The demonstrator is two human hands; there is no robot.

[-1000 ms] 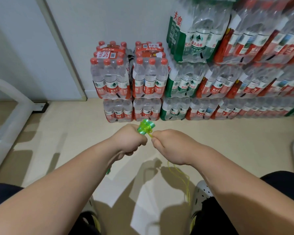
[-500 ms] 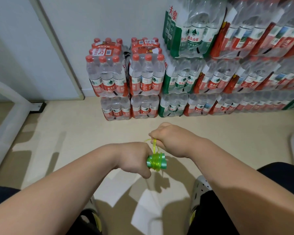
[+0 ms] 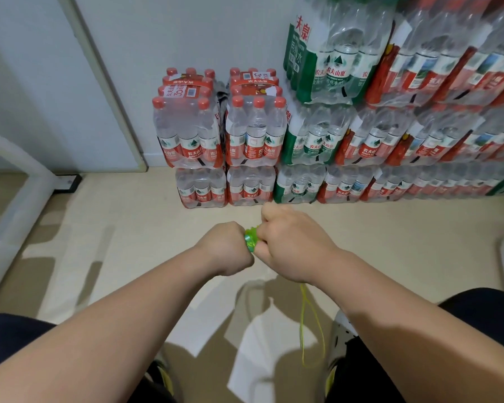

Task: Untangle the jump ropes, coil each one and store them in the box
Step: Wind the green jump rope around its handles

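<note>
We have the green handle (image 3: 250, 242) of one jump rope closed in our left hand (image 3: 227, 248). The fingers are wrapped round it in a fist, so only its end pokes out toward our right hand (image 3: 293, 245). The right hand sits tight against that end, its fingers curled under and out of sight. A loop of yellow-green cord (image 3: 306, 330) drops from beneath it and hangs free above the floor (image 3: 99, 257). We judge that the right hand pinches the cord, though the pinch itself is hidden. Both hands are in the air, in front of stacked packs of bottled water (image 3: 253, 135). The box is not in view.

The rope looks light and hardly fragile. The handle is hard, smooth plastic and the one firm place to grip. The cord is thin, limp and probably slick, so we expect the turns to spring loose if the tension drops. It is best taken close to the handle, a short stretch at a time. The dangling loop could twist on itself.
</note>
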